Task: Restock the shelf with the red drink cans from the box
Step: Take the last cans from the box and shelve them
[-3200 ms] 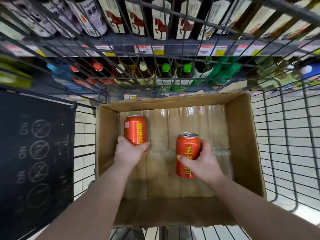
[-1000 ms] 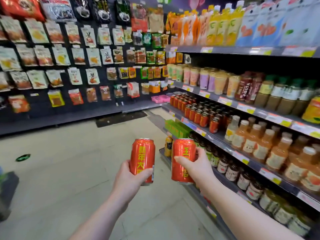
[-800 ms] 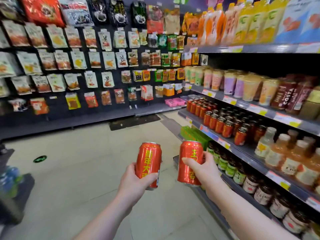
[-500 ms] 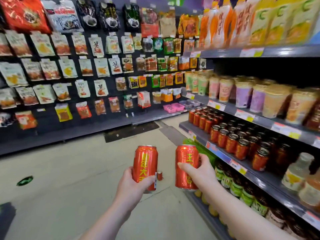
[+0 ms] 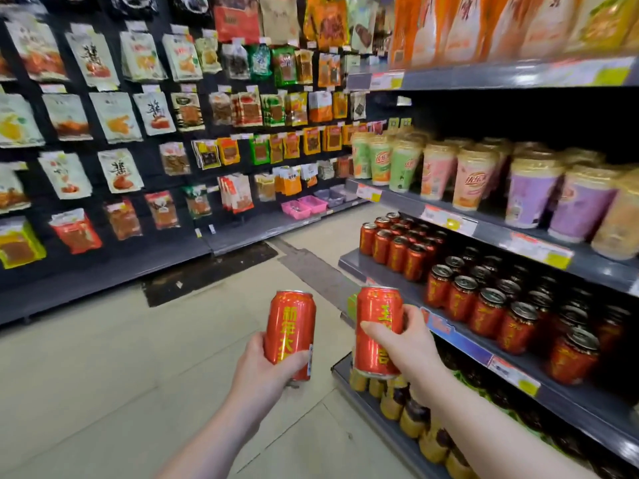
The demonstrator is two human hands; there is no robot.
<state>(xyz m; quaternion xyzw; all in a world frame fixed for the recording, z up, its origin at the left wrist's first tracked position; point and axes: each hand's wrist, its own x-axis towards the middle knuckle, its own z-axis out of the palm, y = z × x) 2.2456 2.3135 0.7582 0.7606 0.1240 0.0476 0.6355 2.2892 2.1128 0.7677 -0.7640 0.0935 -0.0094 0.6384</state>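
Gripping red can (image 5: 289, 321), left hand (image 5: 264, 373); second can (image 5: 375, 314), right hand (image 5: 413, 345).

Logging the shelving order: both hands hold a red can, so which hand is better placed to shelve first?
Likely right: the right hand and right can sit beside the shelf of stocked red cans; the left hand holds the left can out over the aisle floor.

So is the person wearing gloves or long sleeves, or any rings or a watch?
No gloves: the left hand and right hand are bare. No ring shows on the fingers, and no watch or bracelet on the wrists. The left forearm and right forearm are bare too, with no sleeve in view as far as the picture reaches.
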